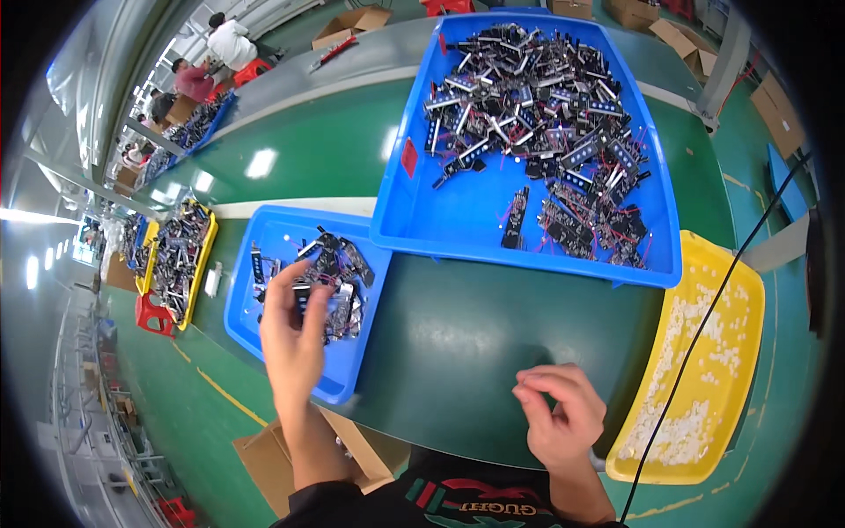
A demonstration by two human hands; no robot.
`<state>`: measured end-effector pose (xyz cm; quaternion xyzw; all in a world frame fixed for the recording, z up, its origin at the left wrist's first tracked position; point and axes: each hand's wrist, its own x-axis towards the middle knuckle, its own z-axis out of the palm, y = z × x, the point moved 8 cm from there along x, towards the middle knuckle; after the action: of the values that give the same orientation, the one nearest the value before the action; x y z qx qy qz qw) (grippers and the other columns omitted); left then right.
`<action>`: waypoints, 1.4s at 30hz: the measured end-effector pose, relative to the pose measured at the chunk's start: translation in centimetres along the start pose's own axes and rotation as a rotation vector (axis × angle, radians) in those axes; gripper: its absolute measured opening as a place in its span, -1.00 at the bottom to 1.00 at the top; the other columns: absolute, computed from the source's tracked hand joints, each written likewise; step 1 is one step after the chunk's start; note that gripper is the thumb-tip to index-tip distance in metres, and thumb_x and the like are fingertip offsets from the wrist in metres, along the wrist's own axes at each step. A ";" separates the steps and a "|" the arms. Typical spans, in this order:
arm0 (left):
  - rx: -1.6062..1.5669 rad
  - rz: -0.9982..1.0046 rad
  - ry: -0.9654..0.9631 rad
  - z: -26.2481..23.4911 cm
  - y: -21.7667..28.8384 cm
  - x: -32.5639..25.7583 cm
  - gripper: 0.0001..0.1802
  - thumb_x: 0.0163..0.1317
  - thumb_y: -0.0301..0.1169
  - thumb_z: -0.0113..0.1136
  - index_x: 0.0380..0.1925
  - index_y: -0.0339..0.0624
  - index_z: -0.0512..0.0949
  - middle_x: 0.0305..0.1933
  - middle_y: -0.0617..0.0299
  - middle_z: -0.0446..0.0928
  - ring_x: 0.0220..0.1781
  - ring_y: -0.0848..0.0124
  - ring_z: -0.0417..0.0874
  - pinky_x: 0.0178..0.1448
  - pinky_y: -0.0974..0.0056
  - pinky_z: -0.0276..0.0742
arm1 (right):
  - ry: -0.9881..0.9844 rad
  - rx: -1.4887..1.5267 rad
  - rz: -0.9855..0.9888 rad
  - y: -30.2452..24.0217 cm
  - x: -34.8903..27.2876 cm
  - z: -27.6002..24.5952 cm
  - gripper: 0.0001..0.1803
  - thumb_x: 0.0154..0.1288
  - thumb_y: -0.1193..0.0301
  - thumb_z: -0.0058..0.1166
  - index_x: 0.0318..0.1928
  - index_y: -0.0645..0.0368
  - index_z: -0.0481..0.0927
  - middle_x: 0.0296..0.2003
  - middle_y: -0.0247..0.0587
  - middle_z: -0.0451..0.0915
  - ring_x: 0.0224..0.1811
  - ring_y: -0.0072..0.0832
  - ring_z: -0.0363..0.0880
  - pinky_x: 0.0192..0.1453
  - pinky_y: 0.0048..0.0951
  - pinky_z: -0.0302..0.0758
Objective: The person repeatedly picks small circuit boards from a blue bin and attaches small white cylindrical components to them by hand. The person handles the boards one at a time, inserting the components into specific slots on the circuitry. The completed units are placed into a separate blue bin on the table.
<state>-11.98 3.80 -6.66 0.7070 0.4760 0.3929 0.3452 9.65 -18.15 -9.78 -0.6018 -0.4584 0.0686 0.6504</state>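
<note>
My left hand [295, 339] is over the smaller blue tray [236, 304] at the left. Its thumb and fingers curve around a small black circuit board [302, 297] with pale squares. Below and beyond the fingers, several dark boards [354, 264] with thin wires lie loosely in that tray. My right hand [563, 415] hovers above the green tabletop [493, 343], near its front edge. Its thumb and index finger are pinched together; anything between the tips is too small to make out.
A large blue tray [458, 231] piled with wired circuit boards [546, 106] stands at the back. At the right, a yellow tray [744, 352] holds small white pieces; a black cable [695, 339] crosses it. An open cardboard box [264, 458] sits below the table. People [231, 44] work far left.
</note>
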 end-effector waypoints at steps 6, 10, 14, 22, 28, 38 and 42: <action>0.866 0.078 -0.032 -4.3 -2.5 1.8 -0.67 0.22 -0.36 0.20 -0.02 -0.20 0.52 -0.29 -0.06 0.59 -0.23 0.07 0.59 -0.10 0.11 0.46 | -0.040 -0.055 -0.139 -0.9 0.2 0.7 -0.75 -0.11 0.64 0.38 -0.36 0.24 0.61 -0.43 -0.20 0.62 -0.54 -0.42 0.54 -0.54 -0.51 0.43; 1.006 0.041 -0.090 -2.7 -0.6 2.0 -0.61 0.17 -0.29 0.24 -0.02 -0.21 0.53 -0.10 -0.07 0.54 -0.03 0.00 0.53 0.08 0.05 0.42 | -0.088 -0.067 -0.179 -1.3 0.1 1.1 -0.76 -0.11 0.59 0.40 -0.38 0.22 0.61 -0.45 -0.27 0.57 -0.56 -0.44 0.53 -0.56 -0.50 0.44; 1.082 0.172 0.028 0.4 2.6 2.8 -0.57 0.16 -0.27 0.24 0.02 -0.19 0.50 -0.07 -0.07 0.51 0.03 -0.01 0.50 0.11 0.06 0.40 | -0.117 -0.102 -0.211 -1.5 -0.1 1.5 -0.78 -0.07 0.54 0.39 -0.37 0.20 0.61 -0.44 -0.31 0.55 -0.54 -0.45 0.55 -0.54 -0.48 0.46; 0.617 0.455 -0.376 15.9 10.7 4.1 -0.72 0.13 -0.37 0.26 -0.18 -0.27 0.60 -0.22 -0.02 0.63 -0.15 0.12 0.64 -0.04 0.13 0.51 | -0.158 -0.163 -0.179 -1.4 -0.2 1.4 -0.81 0.07 0.50 0.25 -0.25 0.19 0.59 -0.34 -0.30 0.52 -0.51 -0.43 0.56 -0.46 -0.45 0.52; 0.733 0.427 -0.562 23.7 7.5 5.9 -0.52 0.08 -0.22 0.33 -0.03 -0.24 0.52 -0.26 -0.04 0.65 -0.17 0.07 0.67 -0.04 0.10 0.54 | -0.155 -0.201 -0.174 -1.2 -0.7 1.4 -0.79 0.10 0.50 0.22 -0.22 0.22 0.58 -0.29 -0.26 0.50 -0.49 -0.40 0.57 -0.43 -0.43 0.53; 0.513 0.361 -0.607 25.1 6.8 7.1 -0.69 0.01 -0.34 0.38 -0.30 -0.26 0.54 -0.33 -0.08 0.63 -0.19 -0.02 0.66 -0.06 0.06 0.52 | -0.169 -0.222 -0.142 -0.7 -0.8 1.6 -0.74 0.01 0.56 0.24 -0.20 0.19 0.60 -0.31 -0.28 0.53 -0.50 -0.41 0.58 -0.46 -0.44 0.54; 0.103 0.137 -0.485 22.2 6.7 7.6 -0.75 0.11 -0.45 0.33 -0.23 -0.31 0.55 -0.40 0.06 0.62 -0.36 0.41 0.65 -0.39 0.31 0.54 | -0.159 -0.233 -0.151 -0.7 -0.7 1.6 -0.75 0.00 0.60 0.24 -0.23 0.20 0.61 -0.31 -0.27 0.53 -0.50 -0.43 0.58 -0.47 -0.45 0.54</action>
<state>12.15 6.39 -9.16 0.8278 0.3497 0.2097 0.3853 7.84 -17.62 -9.81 -0.6298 -0.5572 0.0134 0.5411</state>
